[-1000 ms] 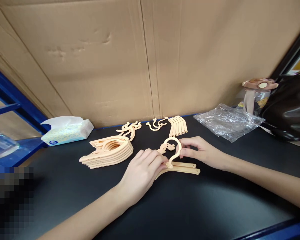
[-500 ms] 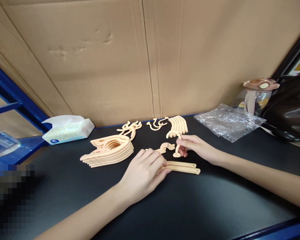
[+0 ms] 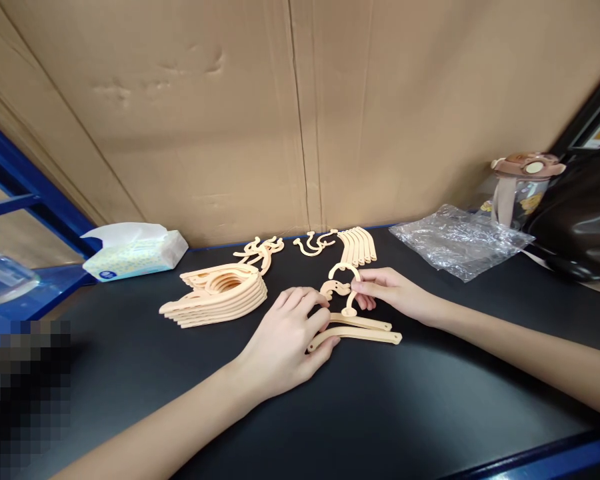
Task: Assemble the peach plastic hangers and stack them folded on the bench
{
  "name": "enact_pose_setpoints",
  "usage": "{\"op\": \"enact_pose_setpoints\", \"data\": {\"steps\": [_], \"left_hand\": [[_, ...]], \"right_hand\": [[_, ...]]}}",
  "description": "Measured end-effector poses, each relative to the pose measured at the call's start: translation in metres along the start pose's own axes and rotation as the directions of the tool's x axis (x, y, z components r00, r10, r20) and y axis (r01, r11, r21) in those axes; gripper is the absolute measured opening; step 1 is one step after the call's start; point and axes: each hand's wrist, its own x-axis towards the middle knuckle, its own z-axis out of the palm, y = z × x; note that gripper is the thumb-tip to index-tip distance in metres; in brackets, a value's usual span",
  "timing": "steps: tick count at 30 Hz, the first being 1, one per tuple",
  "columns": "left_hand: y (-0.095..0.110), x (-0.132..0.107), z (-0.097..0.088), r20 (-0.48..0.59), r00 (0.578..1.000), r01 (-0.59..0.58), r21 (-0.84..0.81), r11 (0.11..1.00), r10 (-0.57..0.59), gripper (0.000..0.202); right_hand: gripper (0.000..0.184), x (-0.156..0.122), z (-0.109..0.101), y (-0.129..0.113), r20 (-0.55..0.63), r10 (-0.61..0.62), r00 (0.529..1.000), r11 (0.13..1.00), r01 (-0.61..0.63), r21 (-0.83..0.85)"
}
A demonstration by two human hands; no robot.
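Observation:
My left hand (image 3: 287, 337) rests on the black table (image 3: 390, 400), its curled fingers pressing down the left end of a peach plastic hanger body (image 3: 363, 332). My right hand (image 3: 390, 293) pinches a peach hook piece (image 3: 347, 287) by its stem, just above the hanger body's middle. Left of my hands lies a stack of assembled peach hangers (image 3: 217, 300). Behind them lie loose hooks (image 3: 260, 252), more hooks (image 3: 314, 243) and a row of hanger arms (image 3: 359, 245).
A tissue pack (image 3: 135, 250) sits at the back left beside a blue rack frame (image 3: 25, 193). A crumpled clear plastic bag (image 3: 457, 240), a lidded cup (image 3: 523, 183) and a black bag (image 3: 580, 220) are at the right. Cardboard (image 3: 300, 113) walls the back.
My right hand took the hook off the hanger body a little, then brought it back upright just above the body's middle. My left hand stayed on the left end.

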Motion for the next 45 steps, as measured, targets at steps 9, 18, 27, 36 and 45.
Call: {"op": "enact_pose_setpoints", "data": {"steps": [9,18,27,36,45], "left_hand": [[-0.003,0.0,-0.003,-0.027,0.971,0.206,-0.412,0.888,-0.238,0.017],[-0.004,0.005,-0.007,0.147,0.831,0.349,-0.888,0.298,-0.536,0.02],[0.003,0.009,-0.015,0.229,0.809,0.373,-0.912,0.173,-0.541,0.025],[0.005,-0.004,-0.006,0.101,0.972,0.227,-0.156,0.961,-0.213,0.023],[0.007,-0.004,-0.002,0.116,0.988,0.105,-0.022,0.994,-0.102,0.013]], "right_hand": [[0.033,0.0,-0.002,-0.001,0.004,0.006,1.0,1.0,-0.006,-0.019],[0.032,0.0,-0.002,-0.001,0.007,0.016,1.0,1.0,-0.016,-0.008],[0.034,0.0,-0.002,-0.001,0.014,0.021,1.0,1.0,-0.021,-0.007],[0.031,-0.001,-0.001,-0.002,0.013,0.012,1.0,1.0,-0.012,0.021],[0.033,-0.002,-0.001,-0.008,-0.002,0.066,0.998,0.992,-0.065,0.109]]}}
